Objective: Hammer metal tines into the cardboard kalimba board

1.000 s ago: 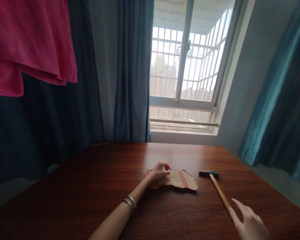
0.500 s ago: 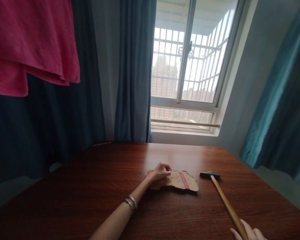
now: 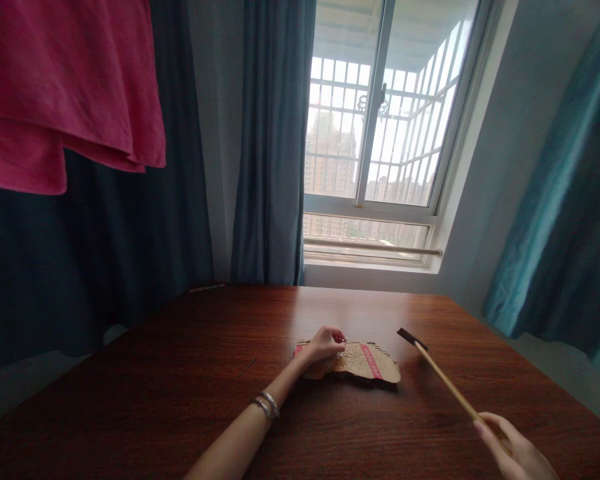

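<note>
My left hand (image 3: 324, 343) rests on the left part of a flat cardboard piece (image 3: 365, 363) with pink stripes and many small dots. Its fingers are pinched together over something too small to name. Bracelets circle that wrist. My right hand (image 3: 513, 450), at the lower right, is closed round the end of a hammer's wooden handle (image 3: 447, 383). The dark hammer head (image 3: 411, 337) is lifted off the table, just right of the cardboard.
A dark wooden table (image 3: 180, 400) carries everything, with a thin nail (image 3: 251, 363) lying left of the cardboard. Blue curtains hang on both sides of a barred window (image 3: 380, 133). A pink cloth (image 3: 65, 87) hangs at the upper left.
My right hand drew back along the handle, closed on its end and raised the hammer off the table. The left hand stayed on the cardboard.
</note>
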`<action>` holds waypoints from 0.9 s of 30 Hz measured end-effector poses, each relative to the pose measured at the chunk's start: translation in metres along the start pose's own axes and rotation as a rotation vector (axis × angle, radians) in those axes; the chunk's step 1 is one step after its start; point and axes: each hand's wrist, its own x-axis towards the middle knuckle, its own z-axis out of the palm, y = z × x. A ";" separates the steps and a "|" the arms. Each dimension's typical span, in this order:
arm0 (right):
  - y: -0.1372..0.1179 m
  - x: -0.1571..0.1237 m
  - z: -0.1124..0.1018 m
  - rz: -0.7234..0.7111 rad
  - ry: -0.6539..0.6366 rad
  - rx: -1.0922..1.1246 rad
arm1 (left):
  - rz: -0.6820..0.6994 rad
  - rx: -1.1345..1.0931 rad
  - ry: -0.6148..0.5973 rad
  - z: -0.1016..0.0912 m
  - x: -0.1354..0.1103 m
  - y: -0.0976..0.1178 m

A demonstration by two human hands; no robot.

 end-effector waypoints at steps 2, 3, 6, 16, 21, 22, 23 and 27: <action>-0.013 -0.006 0.009 0.060 -0.053 0.239 | 0.001 -0.005 0.009 0.001 0.001 -0.001; -0.022 -0.012 0.015 0.106 -0.076 0.354 | 0.001 -0.007 0.012 0.001 0.001 -0.002; -0.054 -0.031 0.032 0.289 -0.224 0.600 | -0.008 -0.017 0.009 0.002 0.001 -0.004; -0.109 -0.045 0.058 0.288 -0.427 0.769 | -0.009 -0.055 0.001 0.000 0.000 0.001; -0.108 -0.043 0.066 0.277 -0.460 0.758 | -0.064 -0.031 0.009 0.001 0.000 0.002; -0.108 -0.043 0.067 0.270 -0.456 0.761 | -0.069 -0.029 0.007 0.000 0.000 0.002; -0.108 -0.044 0.067 0.260 -0.450 0.770 | -0.071 -0.029 0.005 0.000 0.000 0.003; -0.110 -0.045 0.067 0.232 -0.442 0.785 | -0.066 -0.034 0.003 -0.001 -0.001 0.004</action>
